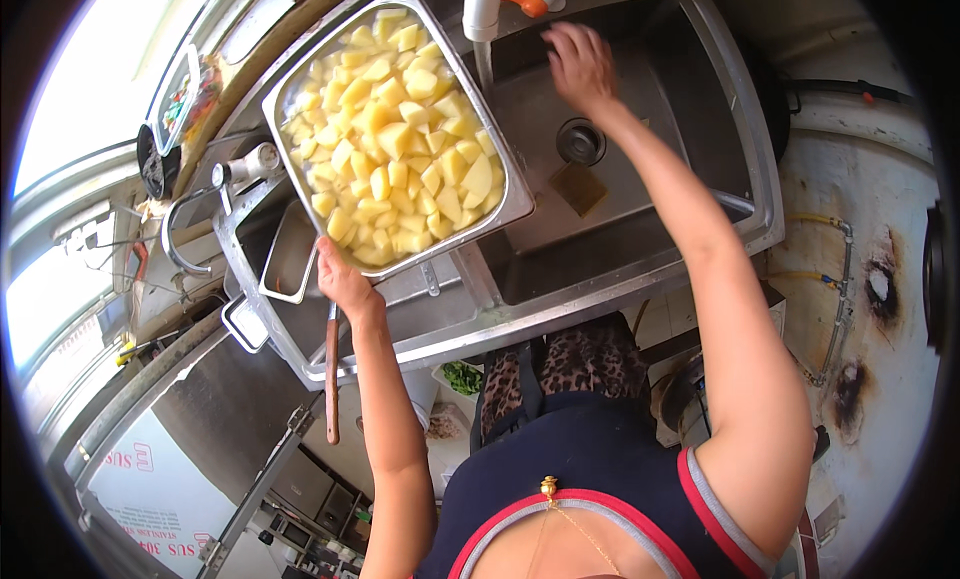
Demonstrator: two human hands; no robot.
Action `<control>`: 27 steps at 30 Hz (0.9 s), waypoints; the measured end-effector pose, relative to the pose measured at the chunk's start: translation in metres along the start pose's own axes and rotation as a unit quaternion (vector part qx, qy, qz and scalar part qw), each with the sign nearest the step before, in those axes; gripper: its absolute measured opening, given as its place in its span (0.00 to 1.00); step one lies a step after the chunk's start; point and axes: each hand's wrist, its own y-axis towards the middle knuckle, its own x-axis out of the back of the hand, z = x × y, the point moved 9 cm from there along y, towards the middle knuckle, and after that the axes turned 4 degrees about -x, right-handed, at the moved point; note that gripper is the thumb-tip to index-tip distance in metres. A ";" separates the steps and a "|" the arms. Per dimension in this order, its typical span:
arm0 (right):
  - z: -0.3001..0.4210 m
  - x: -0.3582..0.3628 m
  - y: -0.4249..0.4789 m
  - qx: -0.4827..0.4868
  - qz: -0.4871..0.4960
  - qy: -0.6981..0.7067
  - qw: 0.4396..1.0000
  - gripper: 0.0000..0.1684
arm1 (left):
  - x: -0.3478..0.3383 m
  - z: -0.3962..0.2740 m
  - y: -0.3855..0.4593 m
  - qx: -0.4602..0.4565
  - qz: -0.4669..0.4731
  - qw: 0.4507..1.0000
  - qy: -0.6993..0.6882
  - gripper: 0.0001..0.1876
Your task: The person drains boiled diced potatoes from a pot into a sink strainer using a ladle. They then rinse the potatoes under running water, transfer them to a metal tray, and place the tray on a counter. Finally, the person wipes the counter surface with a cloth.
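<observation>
A deep rectangular stainless steel pan (517, 193), filled with water and peeled potato chunks (394, 140), is tilted across the left part of the sink, over the divider. My left hand (349, 286) grips its near left corner. My right hand (581, 69) is off the pan, above the right sink basin (637, 76), with loosely bent fingers and nothing visible in them. The white spout (480, 9) is just left of it, beside an orange tap handle (534, 6). Water (484, 65) runs from the spout close along the pan's right side.
A drain strainer (581, 142) and a brownish square pad (579, 189) lie on the right basin's floor. Left of the pan are a smaller metal pan (289, 256) and another faucet (184, 230). A wooden handle (332, 384) juts over the sink's front edge. Leafy greens (461, 378) sit below.
</observation>
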 end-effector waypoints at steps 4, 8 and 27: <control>-0.097 -0.130 -0.164 -0.202 0.319 -0.079 0.923 0.19 | -0.005 -0.001 0.004 0.018 -0.003 1.000 0.021 0.19; -0.094 -0.168 -0.231 -0.188 0.469 -0.126 0.854 0.17 | 0.004 -0.006 -0.003 0.036 -0.011 0.999 0.033 0.21; -0.088 -0.166 -0.257 0.027 0.525 -0.116 0.843 0.12 | 0.005 -0.018 -0.001 0.029 -0.013 0.998 0.052 0.22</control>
